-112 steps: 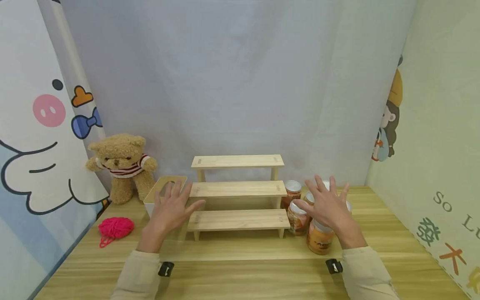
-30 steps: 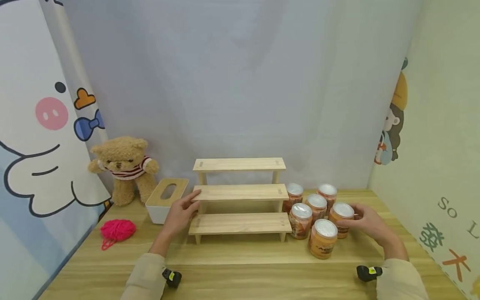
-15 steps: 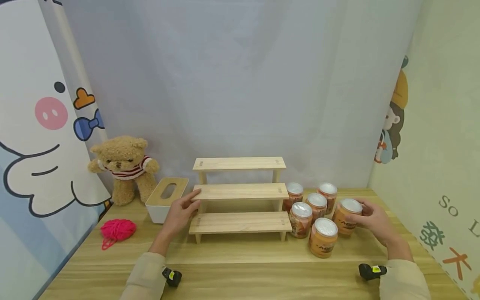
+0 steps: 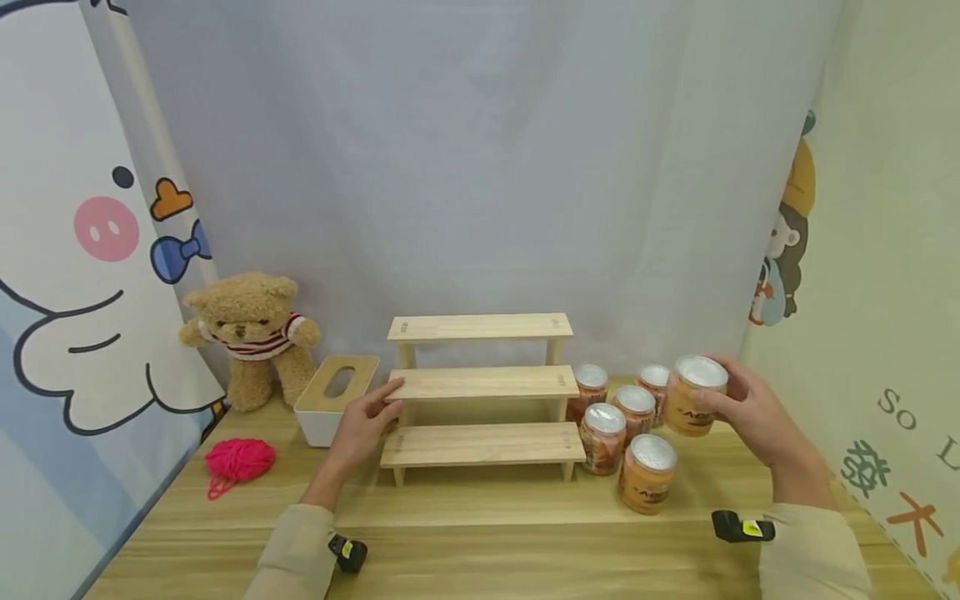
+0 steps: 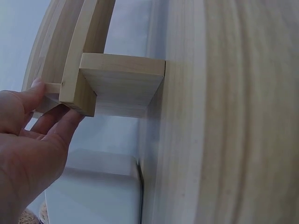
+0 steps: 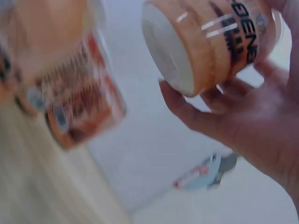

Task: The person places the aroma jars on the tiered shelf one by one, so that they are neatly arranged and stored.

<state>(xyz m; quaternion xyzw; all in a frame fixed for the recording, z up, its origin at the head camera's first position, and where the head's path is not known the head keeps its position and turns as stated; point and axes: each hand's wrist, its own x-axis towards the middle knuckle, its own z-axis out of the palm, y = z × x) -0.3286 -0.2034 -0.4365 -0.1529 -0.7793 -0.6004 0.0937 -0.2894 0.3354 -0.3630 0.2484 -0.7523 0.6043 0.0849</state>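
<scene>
My right hand (image 4: 765, 421) grips an orange can (image 4: 692, 414) with a silver lid, its thumb on the front and fingers behind. That can is raised off the table, upright, right of the other cans. In the right wrist view the can (image 6: 219, 42) shows dark lettering on its side. My left hand (image 4: 363, 433) pinches the left end of a pale three-step wooden display stand (image 4: 483, 383) at the middle step. Seen from the left wrist, thumb and fingers lie on either side of the stand's board (image 5: 77, 88).
Several similar cans (image 4: 648, 473) stand close together at the stand's right end. To its left are a white tissue box (image 4: 318, 427) with a wooden lid, a teddy bear (image 4: 251, 342) and a pink yarn ball (image 4: 240, 460). A grey curtain (image 4: 480, 167) hangs behind the table.
Both hands first hovered spread over the table. My left hand has since taken hold of the stand, and my right hand has gripped a can, drawn it right and lifted it.
</scene>
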